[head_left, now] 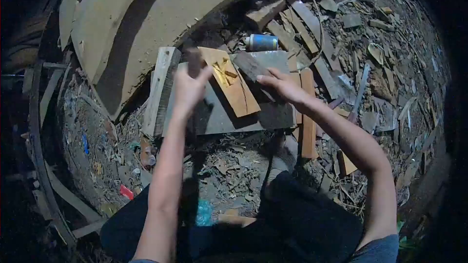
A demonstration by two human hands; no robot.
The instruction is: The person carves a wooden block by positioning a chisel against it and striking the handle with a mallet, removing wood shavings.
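Note:
A light-brown wooden board (246,100) lies slanted across a flat grey work surface (222,122). Its upper half has a rough carved hollow with yellowish edges and a loose chip, and a dark crack runs down the lower half. At the board's left edge is my left hand (190,90), blurred by motion, its fingers curled around something dark and smeared that I cannot make out. My right hand (285,87) grips the end of a weathered dark wooden block (249,67), which extends towards the board's right edge.
A blue can (262,42) lies behind the work surface. A thick timber (161,90) stands along its left side, and an orange-brown wood strip (308,117) lies on the right. A large curved slab (146,14) fills the upper left. Wood scraps (336,75) litter the ground.

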